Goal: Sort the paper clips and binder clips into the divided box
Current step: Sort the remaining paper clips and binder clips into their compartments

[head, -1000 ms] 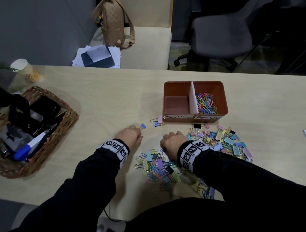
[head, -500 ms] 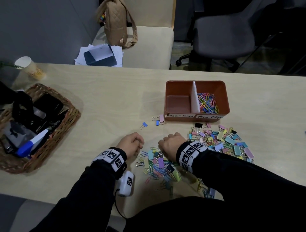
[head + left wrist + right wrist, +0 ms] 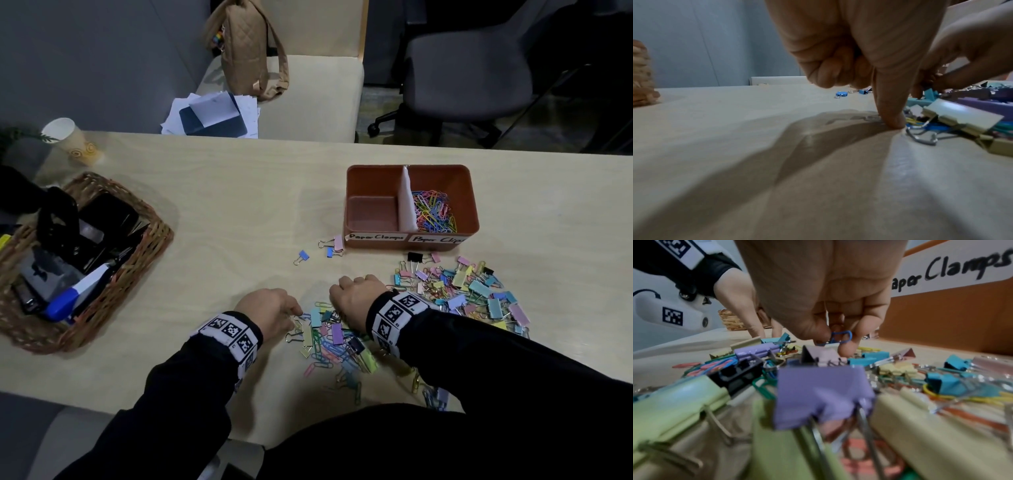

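Observation:
An orange divided box (image 3: 472,205) stands on the table; its right half holds coloured paper clips (image 3: 433,212), and its left half, labelled "Paper Clamps", is bare. A mixed pile of clips (image 3: 334,346) lies between my hands, and a pile of binder clips (image 3: 474,291) lies to the right. My right hand (image 3: 833,342) pinches a blue paper clip (image 3: 846,335) just above the mixed pile. My left hand (image 3: 296,313) is at the pile's left edge. Its index fingertip (image 3: 893,120) presses down beside a wire clip, with the other fingers curled.
A wicker basket (image 3: 150,240) of office items sits at the left, with a paper cup (image 3: 68,137) behind it. A blue binder clip (image 3: 303,255) and a pink one (image 3: 338,242) lie loose before the box. A chair with a tan bag (image 3: 246,51) stands beyond the table.
My left hand has drawn back from near the loose blue binder clip to the left edge of the mixed pile. My right hand has stayed over the pile.

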`<state>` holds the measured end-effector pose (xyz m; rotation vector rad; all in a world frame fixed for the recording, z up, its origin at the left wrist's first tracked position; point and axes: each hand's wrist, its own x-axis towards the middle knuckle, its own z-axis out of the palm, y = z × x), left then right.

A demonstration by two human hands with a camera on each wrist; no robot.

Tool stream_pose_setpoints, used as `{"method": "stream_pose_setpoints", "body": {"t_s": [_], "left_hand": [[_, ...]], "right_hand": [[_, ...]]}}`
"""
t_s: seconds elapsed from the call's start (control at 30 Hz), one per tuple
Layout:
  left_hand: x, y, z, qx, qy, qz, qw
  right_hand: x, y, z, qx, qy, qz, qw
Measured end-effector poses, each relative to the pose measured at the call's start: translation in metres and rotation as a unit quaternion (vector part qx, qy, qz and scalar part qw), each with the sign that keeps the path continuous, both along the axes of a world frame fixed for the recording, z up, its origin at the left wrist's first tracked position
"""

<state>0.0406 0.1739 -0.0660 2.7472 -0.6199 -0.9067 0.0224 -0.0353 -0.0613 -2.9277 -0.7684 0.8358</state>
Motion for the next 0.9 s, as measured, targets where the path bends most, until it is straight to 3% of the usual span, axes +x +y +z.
{"method": "stream_pose_setpoints", "body": {"t_s": [0.13, 0.27, 0.37, 0.5, 0.6, 0.73, 0.9], "left_hand": [[-0.001, -0.007, -0.002, 0.011, -0.039, -0.044, 0.998], [-0.003, -0.009, -0.007, 0.004, -0.051, -0.035, 0.998], [-0.006, -0.009, -0.008, -0.003, -0.03, -0.002, 1.0], [-0.007, -0.005, -0.008, -0.104, 0.015, 0.14, 0.985], [-0.007, -0.005, -0.004, -0.138, 0.028, 0.216, 0.966], [-0.007, -0.016, 0.0, -0.123, 0.038, 0.21, 0.969], [-0.004, -0.034, 0.001, -0.066, -0.032, 0.131, 0.989]], "right_hand": [[0.004, -0.002, 0.0, 0.064, 0.036, -0.109, 0.991], [0.008, -0.006, 0.006, 0.18, 0.091, -0.263, 0.943], [0.012, -0.006, 0.011, 0.214, 0.123, -0.312, 0.917], [0.014, -0.006, 0.009, 0.234, 0.089, -0.327, 0.911], [0.016, 0.0, 0.011, 0.151, 0.061, -0.267, 0.95], [0.021, 0.011, 0.007, 0.066, 0.049, -0.167, 0.983], [0.022, 0.004, 0.001, 0.043, 0.072, -0.166, 0.983]]}}
